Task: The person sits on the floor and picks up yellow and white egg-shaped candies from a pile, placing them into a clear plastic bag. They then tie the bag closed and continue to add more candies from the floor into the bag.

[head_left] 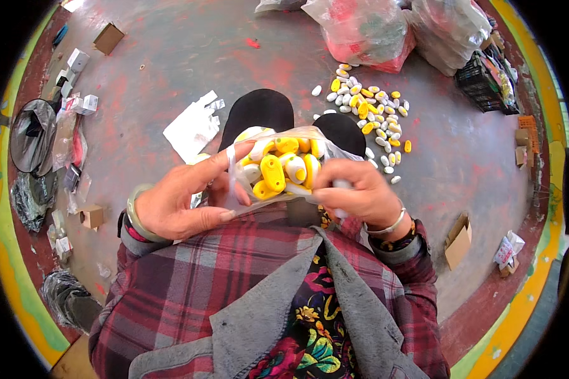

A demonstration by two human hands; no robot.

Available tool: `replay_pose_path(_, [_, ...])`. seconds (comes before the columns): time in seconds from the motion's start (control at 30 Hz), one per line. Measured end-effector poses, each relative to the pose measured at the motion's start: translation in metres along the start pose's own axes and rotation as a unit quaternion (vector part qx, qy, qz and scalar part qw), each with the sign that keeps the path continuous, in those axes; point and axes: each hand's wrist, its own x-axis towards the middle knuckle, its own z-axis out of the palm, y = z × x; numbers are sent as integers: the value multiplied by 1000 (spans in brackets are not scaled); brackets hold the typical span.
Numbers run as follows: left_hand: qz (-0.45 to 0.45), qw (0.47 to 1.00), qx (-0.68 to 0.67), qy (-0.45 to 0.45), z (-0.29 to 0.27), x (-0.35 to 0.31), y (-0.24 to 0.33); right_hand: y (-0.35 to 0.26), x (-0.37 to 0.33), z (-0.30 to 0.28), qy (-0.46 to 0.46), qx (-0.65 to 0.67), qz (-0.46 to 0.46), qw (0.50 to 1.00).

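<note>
A clear plastic bag [307, 132] sits at my lap, its mouth spread wide. Inside it lie several yellow and white oval plastic pieces [272, 174], some with small holes. My left hand [186, 199] grips the bag's left edge, thumb low and fingers along the rim. At the right edge of the bag is my right hand [360, 192], its fingers curled and slightly blurred around a white oval piece [342, 184]. Part of that piece is hidden by the fingers. Beyond the knees, a loose pile of similar white and yellow pieces [363, 110] is scattered on the floor.
Large filled plastic bags [360, 31] stand behind the pile, with a black crate [483, 82] to their right. White sheets [193, 129] lie left of the knees. Small boxes [78, 60] and black plastic [69, 300] line the left edge. An opened cardboard box [458, 241] rests at right.
</note>
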Motion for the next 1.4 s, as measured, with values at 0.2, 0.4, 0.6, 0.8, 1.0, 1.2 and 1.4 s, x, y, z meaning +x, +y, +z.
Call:
replay_pose_path(0.2, [-54,997,-46,-9,-6,-9,1,12,67,43,34,-513,-228,827])
replay_pose_path(0.4, [-80,993,-82,12,-12,-13,3,27,76,47,35,-569,-108,814])
replay_pose_path(0.6, [-8,992,-123,33,-13,-15,-17,28,45,17,69,-652,-2,755])
replay_pose_path(0.8, [-49,993,-104,17,-13,-10,-10,12,39,10,66,-634,-67,768])
replay_pose_path(1.0, [-64,993,-101,-15,-10,-7,-3,28,50,30,8,-626,-16,780])
replay_pose_path(1.2, [23,996,-77,-41,-1,-1,-13,25,27,21,-127,-646,100,746])
replay_pose_path(1.4, [-7,994,-94,-52,0,3,-16,24,34,22,-27,-562,-87,822])
